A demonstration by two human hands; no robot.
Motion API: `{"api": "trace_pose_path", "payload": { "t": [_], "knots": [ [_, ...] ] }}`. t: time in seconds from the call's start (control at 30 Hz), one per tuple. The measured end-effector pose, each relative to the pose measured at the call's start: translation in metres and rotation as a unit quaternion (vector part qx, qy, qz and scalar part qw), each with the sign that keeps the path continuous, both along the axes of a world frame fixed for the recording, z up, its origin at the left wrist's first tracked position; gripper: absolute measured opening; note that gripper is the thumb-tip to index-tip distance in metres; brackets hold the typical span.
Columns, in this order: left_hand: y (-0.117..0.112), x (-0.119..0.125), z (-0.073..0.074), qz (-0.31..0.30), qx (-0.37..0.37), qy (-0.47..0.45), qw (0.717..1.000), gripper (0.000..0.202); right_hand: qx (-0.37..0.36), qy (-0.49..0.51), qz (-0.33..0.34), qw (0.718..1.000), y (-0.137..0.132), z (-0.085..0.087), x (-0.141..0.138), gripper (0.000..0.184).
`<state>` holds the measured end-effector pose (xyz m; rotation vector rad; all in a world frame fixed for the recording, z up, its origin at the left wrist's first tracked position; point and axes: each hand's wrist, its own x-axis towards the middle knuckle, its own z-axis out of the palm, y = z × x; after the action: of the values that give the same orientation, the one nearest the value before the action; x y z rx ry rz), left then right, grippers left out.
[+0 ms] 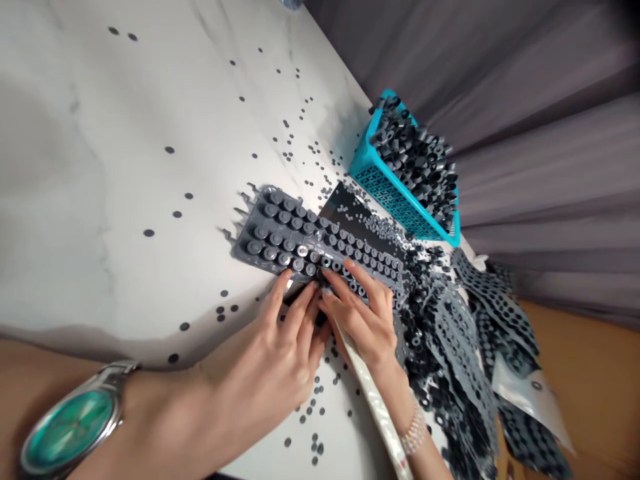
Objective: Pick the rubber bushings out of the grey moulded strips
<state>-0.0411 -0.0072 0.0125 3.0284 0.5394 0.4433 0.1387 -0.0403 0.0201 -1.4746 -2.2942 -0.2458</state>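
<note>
A long grey moulded rubber sheet (300,250) with rows of round raised knobs lies tilted across the table, ragged tabs at its far left end. My left hand (285,347), with a green-faced watch on its wrist, grips the near edge of the sheet, fingertips against the outer row of knobs. Close beside it, my right hand (363,320) pinches the same edge, two fingers reaching over the knobs. Both thumbs are mostly hidden beneath the fingers. Under the sheet lies a dark flat panel (345,200), scattered with small grey discs.
A turquoise basket (373,163) full of short black rubber pieces stands at the back. Small dark discs (170,150) dot the white marbled table (75,220). Loose black pieces and punched grey sheets (457,327) pile up at right, near a cardboard surface (585,373) and grey curtain (525,133).
</note>
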Motion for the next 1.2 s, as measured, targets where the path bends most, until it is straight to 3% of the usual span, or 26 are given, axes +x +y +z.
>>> {"api": "trace_pose_path", "payload": {
  "t": [0.23,0.33,0.43,0.53,0.67,0.83,1.2],
  "knots": [
    [0.001,0.0,0.003,0.002,0.01,-0.001,1.0,0.044,0.016,-0.072,0.048,0.996,0.007,0.002,-0.001,0.017],
    [0.001,-0.001,0.001,0.002,-0.001,0.0,1.0,0.049,0.063,-0.032,-0.003,0.997,0.012,0.002,0.008,0.022],
    [-0.001,-0.002,-0.002,-0.004,-0.004,-0.004,1.0,0.054,0.141,0.034,-0.099,0.984,0.014,0.007,0.022,0.029],
    [-0.003,-0.003,-0.005,-0.005,0.0,-0.01,1.0,0.055,0.107,0.077,-0.157,0.979,0.012,0.013,0.026,0.025],
    [-0.002,-0.002,-0.004,-0.003,-0.004,-0.012,1.0,0.045,0.023,0.113,-0.103,0.988,0.008,0.012,0.011,0.022],
    [0.001,0.001,-0.001,-0.004,0.0,-0.01,1.0,0.04,-0.027,0.079,-0.009,0.996,0.014,0.005,-0.007,0.017],
    [-0.001,0.0,-0.001,0.001,-0.006,-0.009,1.0,0.044,-0.022,0.057,0.014,0.998,0.02,0.005,-0.006,0.015]
  ]
}}
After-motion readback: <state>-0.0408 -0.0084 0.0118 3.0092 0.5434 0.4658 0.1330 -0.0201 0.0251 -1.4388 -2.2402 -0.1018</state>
